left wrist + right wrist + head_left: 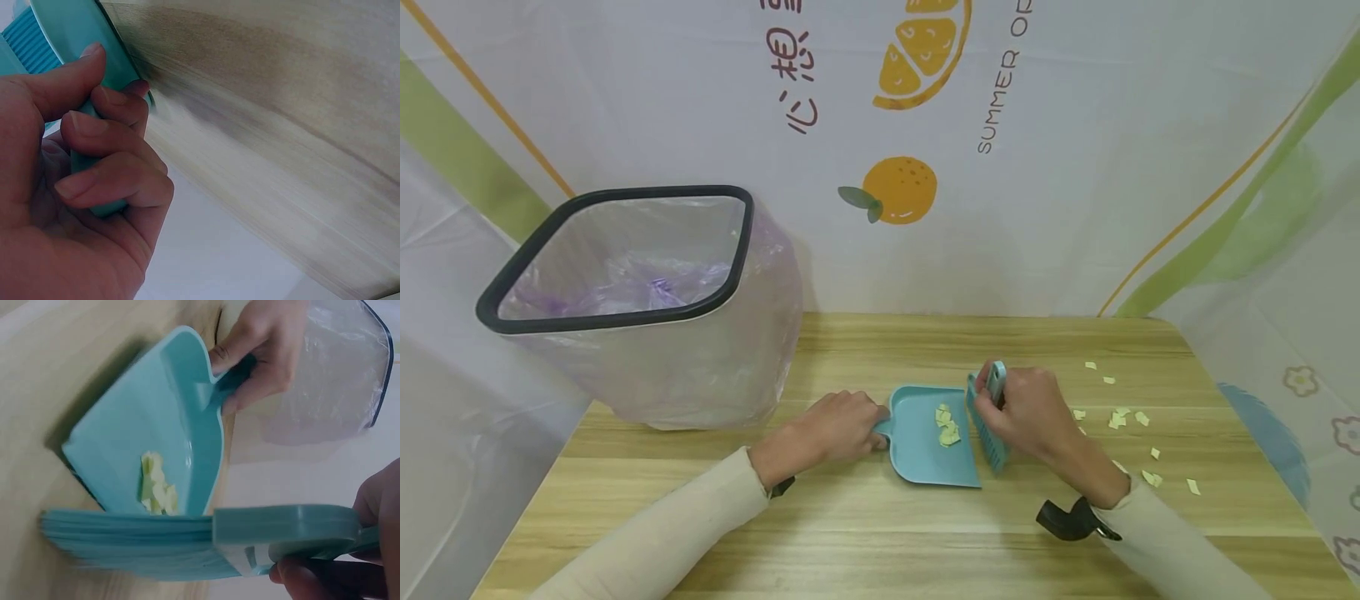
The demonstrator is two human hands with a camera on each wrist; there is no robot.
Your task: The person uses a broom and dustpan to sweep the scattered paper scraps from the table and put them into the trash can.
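Note:
A teal dustpan (921, 446) sits on the wooden table, its mouth facing right. My left hand (844, 427) grips its short handle, with the fingers curled round it in the left wrist view. Several pale yellow paper scraps (949, 433) lie in the pan. At the mouth, my right hand (1030, 408) holds a teal hand brush (990, 442) by its handle. In the right wrist view the brush's bristles (125, 540) hang beside the pan's front edge, next to the scraps. Whether they touch the pan I cannot tell.
More paper scraps (1117, 418) are scattered on the table (1000, 542) right of the brush. A bin (700, 367) with a black rim and a clear purplish liner stands at the back left. Behind the table hangs a printed cloth (1037, 233).

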